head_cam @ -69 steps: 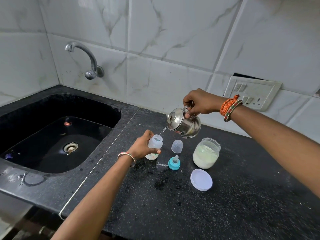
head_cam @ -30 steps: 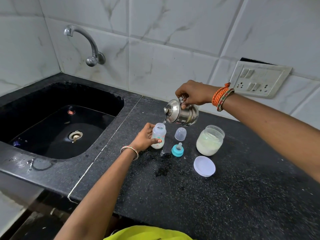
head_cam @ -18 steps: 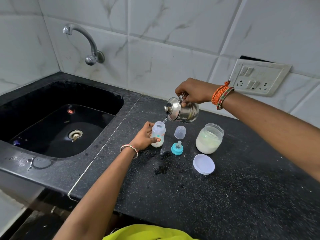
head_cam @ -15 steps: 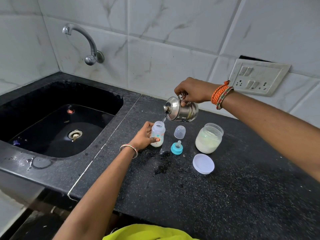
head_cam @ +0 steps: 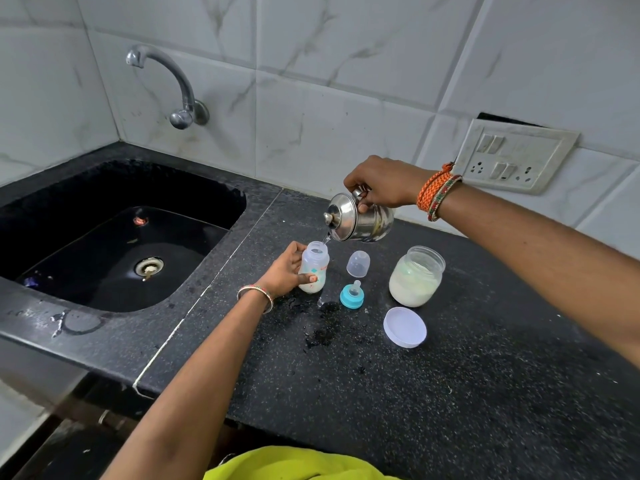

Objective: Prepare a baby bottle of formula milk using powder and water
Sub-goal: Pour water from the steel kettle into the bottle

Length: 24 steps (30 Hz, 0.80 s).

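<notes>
A small clear baby bottle (head_cam: 314,263) stands upright on the black counter (head_cam: 450,393), with white powder at its bottom. My left hand (head_cam: 285,270) grips it from the left side. My right hand (head_cam: 382,181) holds a small steel kettle (head_cam: 360,218) by its handle, tilted left, and a thin stream of water runs from its spout into the bottle's mouth. Right of the bottle lie the clear cap (head_cam: 358,264) and the blue ring with teat (head_cam: 352,295). An open jar of white powder (head_cam: 416,276) stands further right, with its white lid (head_cam: 405,327) in front of it.
A black sink (head_cam: 114,237) lies to the left under a wall tap (head_cam: 173,84). Water drops wet the counter in front of the bottle. A switch and socket plate (head_cam: 512,155) is on the tiled wall behind my right wrist. Yellow cloth (head_cam: 294,465) shows at the bottom edge.
The kettle stays tilted over the bottle and water keeps flowing. Both hands hold their places; the view has shifted only slightly since a second ago.
</notes>
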Tool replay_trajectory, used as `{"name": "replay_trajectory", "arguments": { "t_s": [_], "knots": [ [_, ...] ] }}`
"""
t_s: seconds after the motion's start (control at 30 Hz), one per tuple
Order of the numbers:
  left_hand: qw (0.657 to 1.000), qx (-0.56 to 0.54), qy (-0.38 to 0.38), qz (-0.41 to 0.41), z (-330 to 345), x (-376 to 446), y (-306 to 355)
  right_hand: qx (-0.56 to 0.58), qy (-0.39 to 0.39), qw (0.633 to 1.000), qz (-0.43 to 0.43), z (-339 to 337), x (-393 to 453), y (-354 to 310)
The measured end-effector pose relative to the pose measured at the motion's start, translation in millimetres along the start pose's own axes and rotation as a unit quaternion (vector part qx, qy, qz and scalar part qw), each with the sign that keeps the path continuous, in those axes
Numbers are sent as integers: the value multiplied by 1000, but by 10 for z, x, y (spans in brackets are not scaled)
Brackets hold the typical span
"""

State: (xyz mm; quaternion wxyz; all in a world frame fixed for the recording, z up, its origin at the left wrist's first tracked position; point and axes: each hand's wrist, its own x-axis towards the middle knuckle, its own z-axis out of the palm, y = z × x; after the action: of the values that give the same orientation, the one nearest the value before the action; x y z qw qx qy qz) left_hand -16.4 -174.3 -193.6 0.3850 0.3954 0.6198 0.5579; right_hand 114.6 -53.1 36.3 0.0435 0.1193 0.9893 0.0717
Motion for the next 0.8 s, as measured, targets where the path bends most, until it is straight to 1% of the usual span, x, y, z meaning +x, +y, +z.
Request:
{"name": "replay_trajectory", "arguments": {
  "t_s": [0.47, 0.6, 0.8],
  "knots": [
    [1000, -2, 3, 12, 11, -12, 0, -47, 23, 999, -11, -5, 25, -38],
    [1000, -1, 0, 11, 2, -10, -8, -68, 20, 997, -15, -19, 18, -76],
    [1000, -1, 4, 7, 6, -25, 4, -118, 38, 992, -17, -31, 17, -117]
  ]
}}
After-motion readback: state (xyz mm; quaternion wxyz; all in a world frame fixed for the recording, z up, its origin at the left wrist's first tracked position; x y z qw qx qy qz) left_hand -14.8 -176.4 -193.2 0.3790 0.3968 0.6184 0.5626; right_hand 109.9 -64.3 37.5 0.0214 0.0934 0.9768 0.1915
